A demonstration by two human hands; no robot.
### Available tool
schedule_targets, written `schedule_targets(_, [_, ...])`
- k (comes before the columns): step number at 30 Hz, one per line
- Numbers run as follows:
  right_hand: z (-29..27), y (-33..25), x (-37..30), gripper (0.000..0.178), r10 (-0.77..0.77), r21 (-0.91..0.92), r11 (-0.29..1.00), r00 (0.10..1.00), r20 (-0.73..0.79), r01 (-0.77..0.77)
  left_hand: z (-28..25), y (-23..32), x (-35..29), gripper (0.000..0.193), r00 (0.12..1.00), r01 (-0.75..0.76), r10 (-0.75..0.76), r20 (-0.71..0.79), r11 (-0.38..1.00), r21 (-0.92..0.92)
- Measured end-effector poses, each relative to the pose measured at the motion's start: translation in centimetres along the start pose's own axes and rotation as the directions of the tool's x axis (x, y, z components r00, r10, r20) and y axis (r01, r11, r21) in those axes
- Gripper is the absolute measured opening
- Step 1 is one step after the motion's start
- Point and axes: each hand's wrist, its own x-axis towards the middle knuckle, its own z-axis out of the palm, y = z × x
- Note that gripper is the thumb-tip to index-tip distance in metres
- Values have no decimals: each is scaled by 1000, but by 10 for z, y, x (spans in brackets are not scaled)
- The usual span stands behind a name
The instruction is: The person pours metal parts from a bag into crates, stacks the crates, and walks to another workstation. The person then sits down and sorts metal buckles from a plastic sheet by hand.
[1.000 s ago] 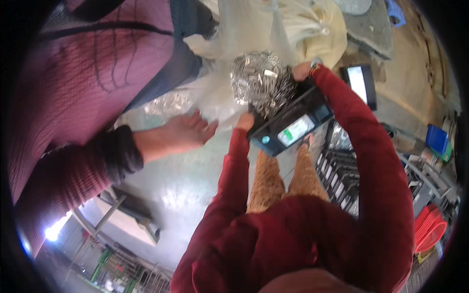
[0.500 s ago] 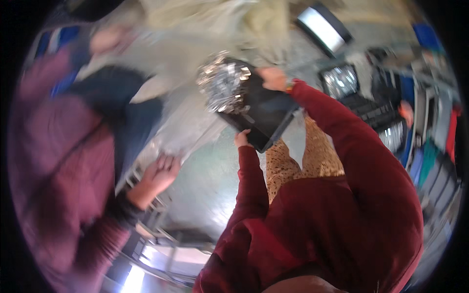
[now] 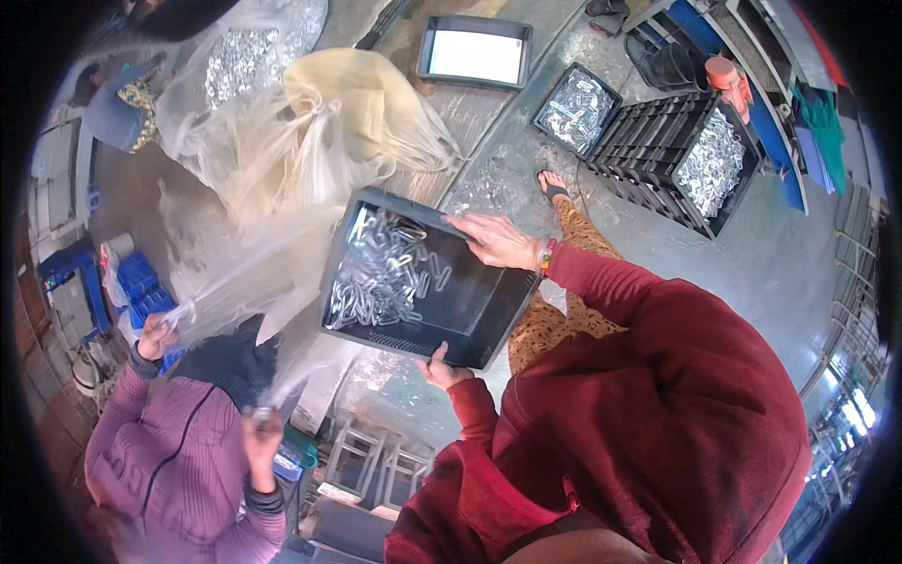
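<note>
I grip a black plastic crate (image 3: 470, 296) with both hands, so it spans the space between them. My left hand (image 3: 445, 371) is closed on its near long wall, thumb up at the rim. My right hand (image 3: 503, 240) is closed over the opposite wall, fingers lapping the edge. Elongated silvery metal pieces (image 3: 376, 273) heap up in the end away from my hands, to their left; the end closer to me shows bare black bottom. Whether I hold the crate level, I cannot tell.

Left of my left hand, a co-worker (image 3: 183, 461) in a ribbed purple top grasps a clear plastic bag (image 3: 249, 258) with both hands. It stretches up to the crate's far end, though I cannot tell whether it touches. Beyond my hands, to the left, a cream sack (image 3: 371, 103) slumps beside more clear plastic. Straight past my right hand lies a black tray (image 3: 451, 79) with a bright white inside. Farther out to the right of that hand, a ribbed black crate (image 3: 629, 150) and a smaller bin (image 3: 606, 125) just beside it both hold similar pieces, near an orange-red jug (image 3: 722, 73).
</note>
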Motion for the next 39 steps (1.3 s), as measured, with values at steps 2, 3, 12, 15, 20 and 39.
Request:
schedule_targets(2, [-22, 5, 6, 53, -39, 8, 999, 990, -135, 40, 20, 15, -7, 56, 993, -95, 94, 69, 996, 3])
schedule_targets(3, [-36, 3, 17, 52, -91, 3, 995, 964, -250, 95, 32, 28, -12, 55, 975, -183, 184, 124, 983, -20])
schedule_targets(12, [-220, 57, -9, 49, 311, 79, 951, 914, -261, -300, 184, 54, -94, 33, 768, -286, 91, 634, 934, 213])
schedule_targets(15, [-263, 60, -32, 45, 291, 41, 955, 902, -320, -293, 205, 50, -126, 28, 741, -274, 44, 670, 931, 242])
schedule_targets(20, [-298, 42, -72, 46, 482, 50, 873, 840, -250, -485, 217, -9, -119, 46, 810, -262, 52, 585, 923, 281])
schedule_targets(39, [-286, 40, -67, 37, 353, 317, 907, 912, -209, -278, 221, -25, -113, 64, 823, -383, 133, 553, 848, 367])
